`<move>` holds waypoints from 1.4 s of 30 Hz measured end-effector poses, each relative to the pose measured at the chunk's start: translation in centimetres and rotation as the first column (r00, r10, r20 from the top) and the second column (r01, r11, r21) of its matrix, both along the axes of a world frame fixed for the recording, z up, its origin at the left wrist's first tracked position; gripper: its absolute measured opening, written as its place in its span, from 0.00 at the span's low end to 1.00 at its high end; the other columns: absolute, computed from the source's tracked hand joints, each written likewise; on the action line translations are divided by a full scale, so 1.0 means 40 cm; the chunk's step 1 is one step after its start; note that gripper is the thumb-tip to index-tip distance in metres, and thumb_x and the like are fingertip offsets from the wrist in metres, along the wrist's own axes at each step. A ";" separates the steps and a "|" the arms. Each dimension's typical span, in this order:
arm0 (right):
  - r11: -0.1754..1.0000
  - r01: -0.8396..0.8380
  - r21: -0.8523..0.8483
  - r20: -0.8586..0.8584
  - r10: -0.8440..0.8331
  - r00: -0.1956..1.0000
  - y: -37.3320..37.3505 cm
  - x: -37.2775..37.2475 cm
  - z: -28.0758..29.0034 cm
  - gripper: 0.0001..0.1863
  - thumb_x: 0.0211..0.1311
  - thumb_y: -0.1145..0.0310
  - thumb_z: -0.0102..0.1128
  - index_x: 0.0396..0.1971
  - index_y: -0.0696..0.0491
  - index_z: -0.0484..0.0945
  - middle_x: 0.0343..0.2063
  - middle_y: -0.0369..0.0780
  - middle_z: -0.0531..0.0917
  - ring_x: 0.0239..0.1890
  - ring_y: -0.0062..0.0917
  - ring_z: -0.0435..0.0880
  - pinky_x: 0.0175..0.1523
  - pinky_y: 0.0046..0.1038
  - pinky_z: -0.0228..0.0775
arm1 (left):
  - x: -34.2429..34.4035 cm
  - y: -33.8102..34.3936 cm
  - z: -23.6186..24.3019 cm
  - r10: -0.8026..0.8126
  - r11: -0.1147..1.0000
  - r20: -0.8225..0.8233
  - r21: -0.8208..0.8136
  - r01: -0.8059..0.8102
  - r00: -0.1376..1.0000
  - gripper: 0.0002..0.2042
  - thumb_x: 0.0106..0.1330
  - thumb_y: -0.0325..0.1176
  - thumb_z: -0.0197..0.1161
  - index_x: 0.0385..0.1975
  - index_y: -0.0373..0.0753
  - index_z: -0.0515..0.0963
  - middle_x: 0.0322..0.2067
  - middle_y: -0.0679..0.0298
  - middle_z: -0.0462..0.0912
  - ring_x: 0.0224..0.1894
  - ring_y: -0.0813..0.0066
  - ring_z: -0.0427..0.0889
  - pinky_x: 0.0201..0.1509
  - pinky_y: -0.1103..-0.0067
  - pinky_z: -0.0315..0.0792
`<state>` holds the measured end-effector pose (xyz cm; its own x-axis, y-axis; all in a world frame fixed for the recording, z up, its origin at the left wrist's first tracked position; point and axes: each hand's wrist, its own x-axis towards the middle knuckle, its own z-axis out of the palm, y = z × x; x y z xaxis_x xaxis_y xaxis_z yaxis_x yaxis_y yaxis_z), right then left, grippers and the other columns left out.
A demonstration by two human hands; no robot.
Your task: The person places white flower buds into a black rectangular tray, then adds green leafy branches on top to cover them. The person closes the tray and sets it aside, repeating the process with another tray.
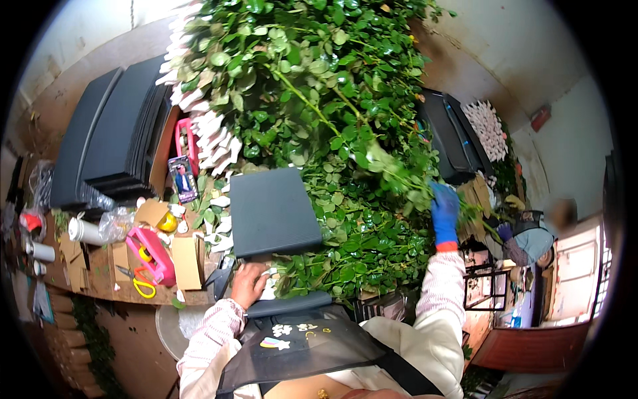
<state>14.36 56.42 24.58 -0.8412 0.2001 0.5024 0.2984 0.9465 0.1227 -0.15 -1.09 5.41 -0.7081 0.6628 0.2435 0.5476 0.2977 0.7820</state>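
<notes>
My right hand [444,213], in a blue glove, is closed on long leafy green stems [405,179] held over the big heap of cut foliage [299,80]. My bare left hand [249,282], fingers curled together, is at the near edge of a dark grey corrugated sheet [274,209]; what it grips there is hard to make out. White flower heads in pale sleeves [219,139] line the heap's left side. More leafy stems [345,269] lie just right of my left hand, above a dark padded strip [289,302].
Dark sheet stacks [116,126], pink tape dispensers [149,256], yellow-handled scissors [143,282], cardboard [187,263] and cups [83,231] crowd the wooden bench [106,289] at left. A co-worker [531,236] is at the right, near another bundle of white flowers [485,130].
</notes>
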 end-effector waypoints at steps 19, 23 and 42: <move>0.899 -0.148 -0.411 0.601 0.389 0.698 -0.517 -0.047 -0.328 0.26 0.60 0.68 0.67 0.60 0.44 0.80 0.49 0.45 0.85 0.53 0.44 0.84 0.60 0.43 0.75 | 0.002 -0.019 -0.051 0.088 0.991 0.418 0.054 -0.121 0.904 0.18 0.60 0.36 0.74 0.50 0.43 0.84 0.48 0.57 0.87 0.48 0.54 0.87 0.55 0.67 0.79; 0.938 -0.059 -0.341 0.661 0.284 0.695 -0.483 -0.068 -0.357 0.24 0.63 0.66 0.67 0.61 0.45 0.80 0.52 0.46 0.85 0.53 0.45 0.84 0.60 0.43 0.77 | 0.022 -0.011 -0.079 0.166 0.971 0.293 0.116 -0.207 0.942 0.24 0.58 0.33 0.77 0.55 0.42 0.79 0.49 0.55 0.85 0.50 0.51 0.86 0.57 0.65 0.79; 0.928 -0.003 -0.374 0.551 0.225 0.803 -0.492 -0.051 -0.398 0.27 0.55 0.69 0.67 0.58 0.49 0.81 0.51 0.48 0.85 0.53 0.46 0.83 0.59 0.44 0.76 | 0.004 -0.003 -0.058 0.159 0.977 0.295 0.089 -0.193 0.942 0.22 0.66 0.42 0.74 0.57 0.42 0.79 0.44 0.52 0.84 0.47 0.53 0.86 0.53 0.66 0.79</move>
